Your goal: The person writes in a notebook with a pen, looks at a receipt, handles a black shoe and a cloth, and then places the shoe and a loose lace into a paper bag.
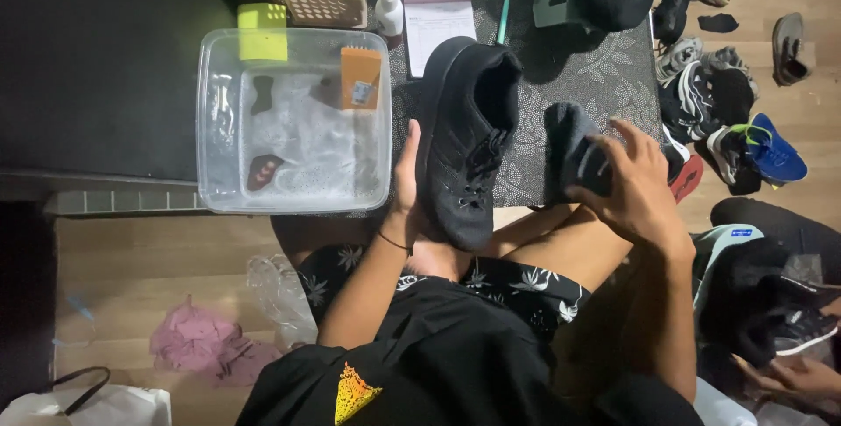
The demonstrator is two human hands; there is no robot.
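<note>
Head view, one entry. Centre of frame: black lace-up sneaker [466, 141], held upright on its heel end over the person's lap, sole edge toward the left, laces and opening facing right. Left hand [405, 183] grips the shoe along its sole side, fingers closed around it. Right of centre: right hand [632, 188] clenched around a dark cloth [574, 153], wadded, just beside the shoe's upper but apart from it. Left of centre: clear plastic tub [210, 119] of sudsy water, with an orange-handled brush [360, 80] and a yellow sponge block [262, 34] resting at its far rim; a small white spray bottle [389, 7] stands beyond it. Upper right: a heap of other shoes [727, 119], among them a blue-and-green one. Lower left: a crumpled pink rag [197, 343] on the wooden floor. Progress, as judged: washing gear is wet and foamy, the shoe looks clean of suds, so wiping appears in hand; the heap seems left to do.
</note>
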